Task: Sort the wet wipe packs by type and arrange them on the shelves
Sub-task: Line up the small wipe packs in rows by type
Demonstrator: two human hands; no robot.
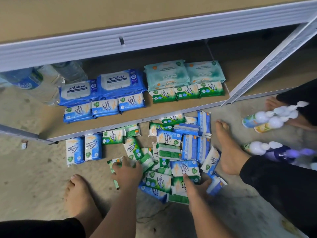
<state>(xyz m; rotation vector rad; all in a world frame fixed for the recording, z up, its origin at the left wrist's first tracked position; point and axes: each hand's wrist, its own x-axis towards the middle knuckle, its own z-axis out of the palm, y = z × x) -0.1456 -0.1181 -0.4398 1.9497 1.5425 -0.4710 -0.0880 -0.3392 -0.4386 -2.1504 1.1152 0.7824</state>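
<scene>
A heap of small blue and green wipe packs [180, 148] lies on the floor before the low shelf [51, 124]. My left hand [127, 174] grips a green pack [114, 166] at the heap's left edge. My right hand [195, 188] holds a green pine pack [179, 186] near the front. On the shelf stand large blue antabax packs [103, 86], small blue packs [104, 108], teal packs [183, 73] and small green packs [187, 92]. Two blue packs [84, 149] lie side by side on the floor at the left.
Water bottles [42, 78] stand at the shelf's left end. A white shelf upright [267, 66] slants at the right. Bare feet [229, 148] flank the heap. Spray and pump bottles [267, 117] lie on the floor at the right. An upper shelf rail [137, 35] overhangs.
</scene>
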